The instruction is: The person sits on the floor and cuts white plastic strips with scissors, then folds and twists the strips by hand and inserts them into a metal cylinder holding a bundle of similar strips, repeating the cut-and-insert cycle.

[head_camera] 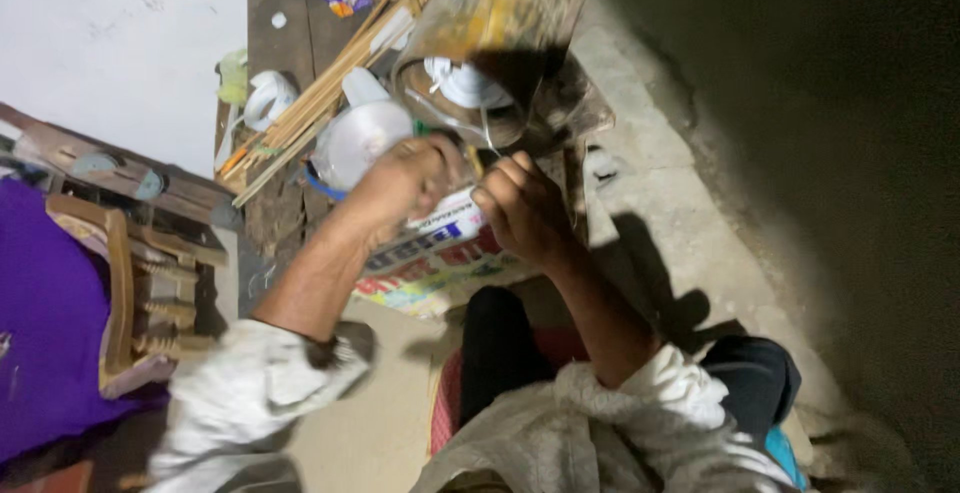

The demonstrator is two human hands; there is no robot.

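My left hand (pixel 405 181) and my right hand (pixel 520 208) meet close together just below a large bamboo tube (pixel 490 23) lying on the floor. Both hands have their fingers pinched around a thin strand or sliver (pixel 474 159) that runs up toward the tube's open end. Inside that opening sits a white coil or roll (pixel 462 81). The strand is blurred, so its exact kind is unclear. A printed paper sheet (pixel 440 253) lies under both hands. My sleeves are pale and my dark-trousered knees are below.
A bundle of thin bamboo sticks (pixel 320 98) lies left of the tube, beside white plastic containers (pixel 360 138). A wooden frame piece (pixel 130 273) and purple cloth (pixel 45 303) are at the left. Concrete floor (pixel 700 203) stretches right into shadow.
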